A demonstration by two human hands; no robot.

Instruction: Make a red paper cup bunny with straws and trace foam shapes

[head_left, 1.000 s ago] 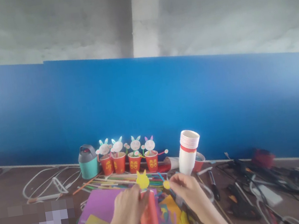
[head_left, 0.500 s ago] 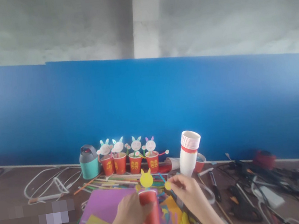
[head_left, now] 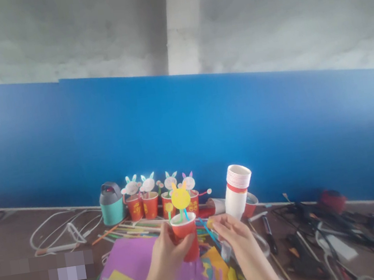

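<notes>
My left hand (head_left: 164, 250) is wrapped round a red paper cup (head_left: 189, 248) with a white rim, held upright above the purple sheet. A yellow paper animal head (head_left: 181, 198) with two pointed ears rises from the cup on thin green and blue stems. A small yellow disc (head_left: 168, 206) stands on a green stem at its left. My right hand (head_left: 233, 235), to the right of the cup, pinches another yellow paper disc (head_left: 210, 223), mostly covered by the fingers. A blue strip (head_left: 204, 224) lies beside those fingertips; whether it joins the disc is unclear.
Several red cups with white rabbit heads (head_left: 148, 184) stand behind. A stack of white paper cups (head_left: 236, 193) is at the right, a teal-grey container (head_left: 112, 206) at the left. Purple paper (head_left: 130, 254), coloured sticks (head_left: 143, 227), a glue gun (head_left: 303, 253) and cables cover the table.
My left hand has raised the red cup and tilted its opening into view, lifting the yellow head. My right hand still pinches the disc, now with its fingers closer over it.
</notes>
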